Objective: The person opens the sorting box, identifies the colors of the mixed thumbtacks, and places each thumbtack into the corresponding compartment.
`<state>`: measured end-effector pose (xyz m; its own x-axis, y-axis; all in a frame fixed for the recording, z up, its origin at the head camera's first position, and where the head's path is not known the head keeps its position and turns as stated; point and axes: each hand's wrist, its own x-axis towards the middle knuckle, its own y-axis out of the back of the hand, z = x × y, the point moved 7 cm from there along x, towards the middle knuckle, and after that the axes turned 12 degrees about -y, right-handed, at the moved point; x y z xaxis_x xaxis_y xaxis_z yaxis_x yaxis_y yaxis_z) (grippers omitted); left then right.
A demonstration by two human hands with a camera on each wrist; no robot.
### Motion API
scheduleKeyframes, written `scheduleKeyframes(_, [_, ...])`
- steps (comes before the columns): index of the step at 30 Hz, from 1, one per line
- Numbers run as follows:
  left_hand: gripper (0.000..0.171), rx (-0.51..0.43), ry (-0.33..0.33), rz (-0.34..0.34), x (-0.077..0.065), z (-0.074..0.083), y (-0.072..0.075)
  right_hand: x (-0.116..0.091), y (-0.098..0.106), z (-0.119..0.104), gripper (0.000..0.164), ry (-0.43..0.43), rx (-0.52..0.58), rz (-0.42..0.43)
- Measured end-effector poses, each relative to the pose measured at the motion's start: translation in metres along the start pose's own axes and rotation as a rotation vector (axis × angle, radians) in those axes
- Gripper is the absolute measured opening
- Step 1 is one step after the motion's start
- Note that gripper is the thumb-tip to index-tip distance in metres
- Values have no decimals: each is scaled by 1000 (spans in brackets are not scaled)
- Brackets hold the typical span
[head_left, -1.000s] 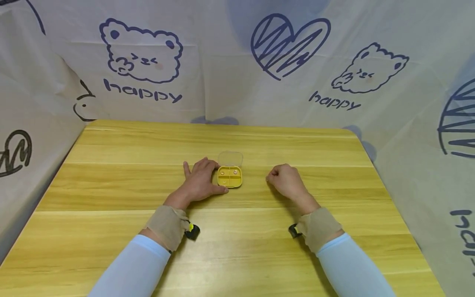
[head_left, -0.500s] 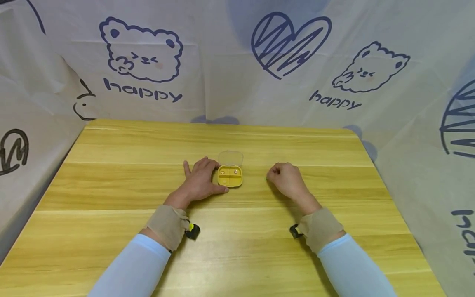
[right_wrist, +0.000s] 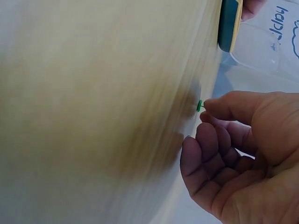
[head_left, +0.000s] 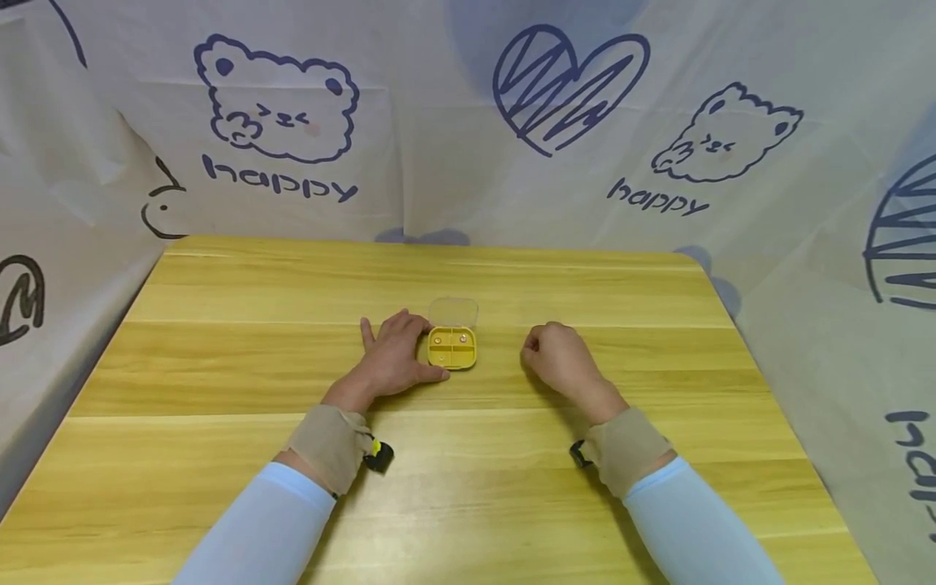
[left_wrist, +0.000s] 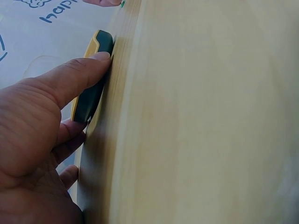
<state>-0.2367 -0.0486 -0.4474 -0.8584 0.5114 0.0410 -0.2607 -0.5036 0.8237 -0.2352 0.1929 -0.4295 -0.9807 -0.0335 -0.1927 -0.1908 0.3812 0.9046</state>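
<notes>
A small yellow pill box (head_left: 452,349) with four sections lies on the table, its clear lid (head_left: 454,312) swung back. Small roundish pieces show in three sections; the front right one looks bare. My left hand (head_left: 396,355) holds the box from the left, thumb along the front edge and fingers at the back corner. From the left wrist view, the thumb presses the dark green side of the box (left_wrist: 96,91). To the right, my right hand (head_left: 563,359) pinches the thin pin of a green thumbtack (right_wrist: 199,106) between thumb and forefinger, green head near the tabletop.
The wood-grain table (head_left: 468,471) runs back to a white cloth (head_left: 439,187) with bear and heart drawings, which also hangs at both sides. Each wrist wears a band with a small black camera (head_left: 379,457).
The left hand and pill box stay in place. The right hand has barely shifted; the green bit seen at its fingertips half a second ago is hidden in the head view now.
</notes>
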Motion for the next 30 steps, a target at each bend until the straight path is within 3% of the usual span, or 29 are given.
scheduleKeyframes(17, [76,3,-2,7,0,-2,-1,3,-1,1,13,-12,-5,6])
scheduleKeyframes(26, [82,5,-19,20,0,-2,-2,2,2,7,14,-55,82,4])
scheduleKeyframes(30, [80,-7,-34,21,0,-1,-3,1,6,8,15,-62,183,32])
